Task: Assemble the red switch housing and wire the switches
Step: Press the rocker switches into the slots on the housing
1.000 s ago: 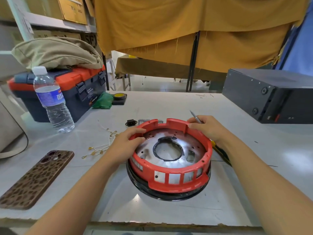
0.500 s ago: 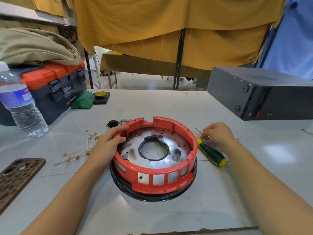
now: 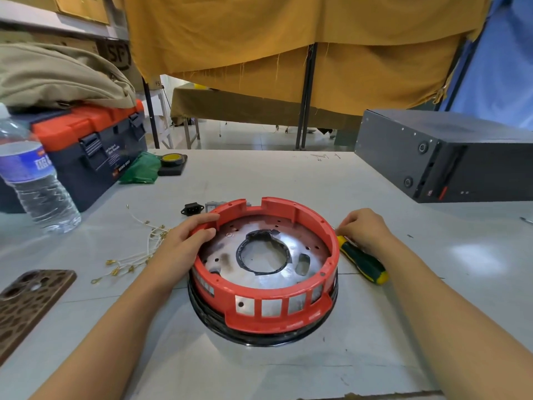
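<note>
Red housing held at its rim on a pale grey table

Red plastic forms the ring of the switch housing (image 3: 261,272), which sits on a black round base between the two hands, its floor a bright metal plate with a large central hole. The left hand (image 3: 184,241) grips the ring's far-left rim, fingers curled over the edge and thumb inside. The right hand (image 3: 364,230) rests on the table (image 3: 288,177) just beside the ring's right wall, fingers curled down around the shaft end of a green and yellow screwdriver (image 3: 362,259); how firmly it pinches the tool cannot be told.

Left of the left hand lies a loose bundle of white wires (image 3: 135,255) with brass terminals, and beyond its fingertips a small black socket (image 3: 192,209) and a grey part touch the table near the ring. Farther left stand a water bottle (image 3: 31,174), a toolbox (image 3: 86,145) with an orange lid and a patterned phone case (image 3: 26,304) at the near-left edge. Beyond the right hand a dark metal box (image 3: 444,160) fills the far-right corner. Bare table runs ahead of both hands to the far edge, where mustard cloth (image 3: 288,47) hangs.
</note>
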### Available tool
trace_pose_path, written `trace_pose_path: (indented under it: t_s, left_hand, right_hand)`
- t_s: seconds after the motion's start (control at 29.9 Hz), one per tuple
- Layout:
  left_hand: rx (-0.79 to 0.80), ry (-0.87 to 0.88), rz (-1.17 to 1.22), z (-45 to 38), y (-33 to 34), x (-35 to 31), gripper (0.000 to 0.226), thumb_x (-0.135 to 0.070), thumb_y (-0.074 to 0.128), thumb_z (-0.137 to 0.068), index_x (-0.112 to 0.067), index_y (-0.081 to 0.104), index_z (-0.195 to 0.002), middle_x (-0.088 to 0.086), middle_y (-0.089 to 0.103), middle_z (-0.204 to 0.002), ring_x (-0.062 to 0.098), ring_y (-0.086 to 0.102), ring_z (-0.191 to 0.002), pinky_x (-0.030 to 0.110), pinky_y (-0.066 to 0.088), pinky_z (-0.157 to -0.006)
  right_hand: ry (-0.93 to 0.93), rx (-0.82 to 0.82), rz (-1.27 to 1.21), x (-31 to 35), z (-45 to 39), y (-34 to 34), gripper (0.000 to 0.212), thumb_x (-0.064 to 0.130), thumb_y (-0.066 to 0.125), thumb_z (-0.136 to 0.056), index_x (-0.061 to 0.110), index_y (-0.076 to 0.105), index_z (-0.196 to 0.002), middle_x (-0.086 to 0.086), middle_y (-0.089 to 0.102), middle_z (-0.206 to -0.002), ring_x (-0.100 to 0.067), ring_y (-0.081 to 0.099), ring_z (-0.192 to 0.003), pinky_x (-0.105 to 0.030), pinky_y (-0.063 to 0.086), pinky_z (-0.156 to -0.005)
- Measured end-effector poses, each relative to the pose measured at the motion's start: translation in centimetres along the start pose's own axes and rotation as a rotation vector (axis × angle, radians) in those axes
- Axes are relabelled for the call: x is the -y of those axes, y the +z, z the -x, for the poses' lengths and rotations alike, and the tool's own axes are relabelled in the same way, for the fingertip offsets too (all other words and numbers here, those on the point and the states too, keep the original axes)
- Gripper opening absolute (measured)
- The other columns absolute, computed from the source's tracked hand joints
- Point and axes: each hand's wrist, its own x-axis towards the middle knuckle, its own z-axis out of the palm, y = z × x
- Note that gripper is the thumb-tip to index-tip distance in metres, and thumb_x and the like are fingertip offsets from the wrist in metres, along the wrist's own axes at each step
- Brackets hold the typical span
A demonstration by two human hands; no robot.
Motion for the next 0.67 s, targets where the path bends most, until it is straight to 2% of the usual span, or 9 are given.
trace_pose_path:
  t_s: [0.17, 0.27, 0.33, 0.4, 0.47, 0.53, 0.6, 0.67]
  left_hand:
    - [0.029, -0.002, 0.01, -0.2, -0.5, -0.3, 0.029, -0.014, 0.053, -0.093, -0.034, 0.067, -0.109, -0.01, 0.067, -0.111, 0.007, 0.063, -0.102, 0.024, 0.049, -0.088]
    - [0.013, 0.012, 0.007, -0.6, -0.9, -0.4, 0.027, -0.017, 0.052, -0.095, -0.034, 0.066, -0.111, -0.017, 0.068, -0.103, -0.007, 0.063, -0.093, 0.012, 0.048, -0.076]
    - [-0.032, 0.015, -0.023, -1.2, -1.0, -0.4, 0.023, -0.021, 0.051, -0.096, -0.03, 0.067, -0.109, -0.017, 0.068, -0.102, -0.005, 0.061, -0.094, 0.014, 0.045, -0.077]
    - [-0.086, 0.011, -0.039, -2.0, -1.5, -0.3, 0.022, -0.019, 0.048, -0.097, -0.023, 0.068, -0.105, -0.007, 0.069, -0.103, 0.005, 0.062, -0.095, 0.02, 0.045, -0.079]
    - [-0.128, 0.006, -0.087, -2.9, -1.9, -0.2, 0.022, -0.015, 0.048, -0.097, -0.018, 0.069, -0.1, -0.001, 0.07, -0.102, 0.009, 0.064, -0.093, 0.024, 0.045, -0.078]
    - [-0.149, 0.017, -0.205, -4.0, -2.4, 0.0, 0.02, -0.011, 0.052, -0.094, -0.017, 0.07, -0.101, 0.001, 0.07, -0.103, 0.012, 0.063, -0.095, 0.026, 0.045, -0.085]
    - [-0.134, 0.055, -0.348, -5.1, -2.7, 0.4, 0.02, -0.01, 0.056, -0.092, -0.016, 0.07, -0.105, 0.001, 0.069, -0.107, 0.013, 0.061, -0.097, 0.024, 0.043, -0.088]
    - [-0.092, 0.124, -0.495, -6.1, -2.7, 0.7, 0.023, -0.01, 0.06, -0.09, -0.015, 0.069, -0.111, 0.002, 0.067, -0.113, 0.014, 0.058, -0.1, 0.02, 0.039, -0.087]
  right_hand:
    - [-0.005, -0.023, -0.092, 0.0, 0.2, -0.2, 0.014, 0.017, 0.068, -0.086, 0.006, 0.065, -0.078, -0.013, 0.065, -0.085, -0.022, 0.058, -0.07, -0.035, 0.052, -0.069]
    - [-0.124, -0.052, -0.217, 0.8, 0.7, -0.2, 0.018, 0.025, 0.062, -0.09, 0.009, 0.066, -0.084, -0.009, 0.066, -0.09, -0.023, 0.061, -0.084, -0.037, 0.052, -0.078]
    - [-0.212, -0.006, -0.328, 1.8, 1.4, 0.0, 0.019, 0.031, 0.062, -0.089, 0.014, 0.067, -0.087, -0.005, 0.068, -0.094, -0.02, 0.063, -0.09, -0.034, 0.051, -0.081]
    - [-0.281, 0.077, -0.388, 2.9, 1.8, 0.5, 0.017, 0.033, 0.065, -0.086, 0.018, 0.068, -0.094, 0.002, 0.068, -0.098, -0.015, 0.063, -0.092, -0.031, 0.05, -0.083]
    - [-0.334, 0.17, -0.349, 3.9, 2.1, 1.2, 0.02, 0.029, 0.069, -0.083, 0.023, 0.067, -0.103, 0.006, 0.066, -0.103, -0.01, 0.062, -0.093, -0.025, 0.048, -0.082]
    - [-0.371, 0.239, -0.305, 4.6, 2.1, 1.8, 0.025, 0.016, 0.069, -0.083, 0.023, 0.064, -0.107, 0.002, 0.067, -0.105, -0.012, 0.064, -0.09, -0.021, 0.049, -0.077]
    - [-0.392, 0.258, -0.3, 5.0, 2.1, 1.9, 0.027, 0.003, 0.064, -0.083, 0.024, 0.066, -0.101, -0.003, 0.071, -0.101, -0.013, 0.067, -0.08, -0.016, 0.051, -0.07]
    - [-0.405, 0.249, -0.282, 5.1, 1.9, 1.8, 0.033, -0.002, 0.061, -0.083, 0.029, 0.068, -0.094, -0.001, 0.073, -0.095, -0.012, 0.068, -0.076, -0.015, 0.052, -0.068]
